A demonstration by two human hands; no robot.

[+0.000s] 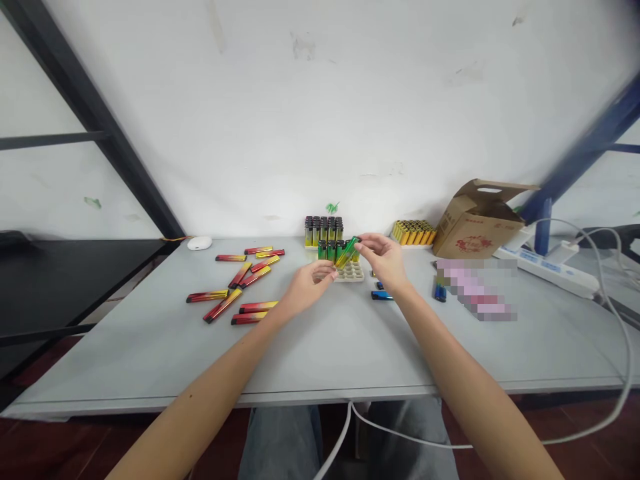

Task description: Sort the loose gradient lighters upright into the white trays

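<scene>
The right hand (383, 259) pinches the dark-topped end of a tilted green-and-yellow lighter (347, 252) between thumb and fingers, while the left hand (313, 283) pinches its lower yellow end. The lighter is held up over a pale tray of round cells (351, 273), whose rear part carries upright green lighters (331, 251). Behind, nearer the wall, stands a block of yellow-green lighters (324, 230); to its right, yellow lighters (414, 233) stand packed beside an open cardboard box (477, 223). Blue lighters (383, 295) lie near the right hand, and red-and-yellow lighters (257, 307) lie scattered at the left, below a white oval case (199, 243). All this rests on a smooth grey worktop (325, 353) against a scuffed white wall (250, 120) with green marks. A white power strip (550, 269) lies at the right, dark metal posts (120, 153) slant at the left, and reddish tiles (585, 433) cover the floor.
</scene>
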